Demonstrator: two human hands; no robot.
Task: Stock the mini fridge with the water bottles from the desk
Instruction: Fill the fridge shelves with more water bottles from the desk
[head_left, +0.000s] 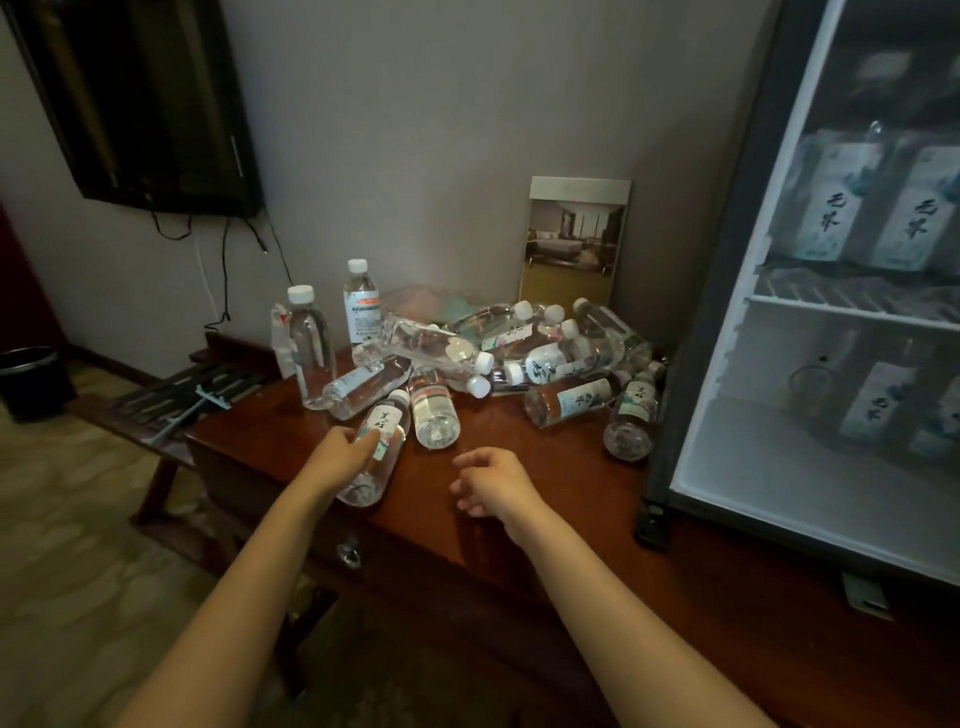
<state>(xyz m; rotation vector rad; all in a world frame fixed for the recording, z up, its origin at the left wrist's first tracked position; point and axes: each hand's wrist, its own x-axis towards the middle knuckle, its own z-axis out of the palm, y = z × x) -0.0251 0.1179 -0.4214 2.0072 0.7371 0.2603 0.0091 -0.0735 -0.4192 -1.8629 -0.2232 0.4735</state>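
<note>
Several clear water bottles lie in a pile (524, 353) on the dark wooden desk (519, 467), and two stand upright at the back left (311, 353). My left hand (340, 452) grips a lying bottle with a white label (382, 441) near the desk's front edge. My right hand (491, 480) hovers over the bare desk with fingers loosely curled, holding nothing. The mini fridge (831, 312) stands at the right with labelled bottles (826, 208) on its shelves.
A framed room photo (571, 244) leans on the wall behind the pile. A TV (140, 104) hangs at upper left with cables below. A luggage rack (171, 400) and a black bin (31, 379) stand left of the desk.
</note>
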